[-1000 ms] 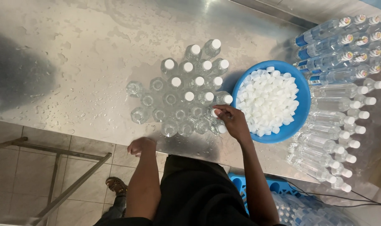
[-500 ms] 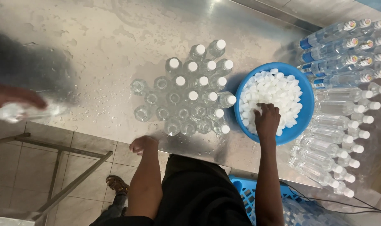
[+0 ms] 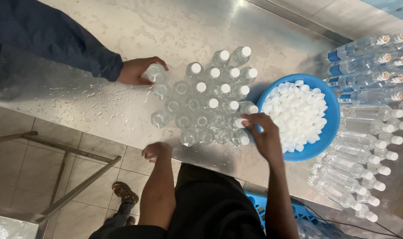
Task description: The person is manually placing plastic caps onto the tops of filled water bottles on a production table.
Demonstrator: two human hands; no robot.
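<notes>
The right hand [image 3: 265, 137] rests at the right edge of the cluster of clear plastic bottles [image 3: 206, 106] standing upright on the wet steel table [image 3: 99, 102], fingers pinching a white cap [image 3: 239, 123] onto a bottle neck. The blue bowl of white caps [image 3: 299, 117] sits just beside it. The left hand [image 3: 156, 151] is curled into a loose fist at the table edge, apparently holding nothing. A co-worker's hand [image 3: 137, 71] grips an uncapped bottle [image 3: 155, 73] at the cluster's far left. The bottles likely handle as light, thin-walled and slippery when wet; hold at the neck. Capped bottles [image 3: 365, 132] lie flat to the right.
</notes>
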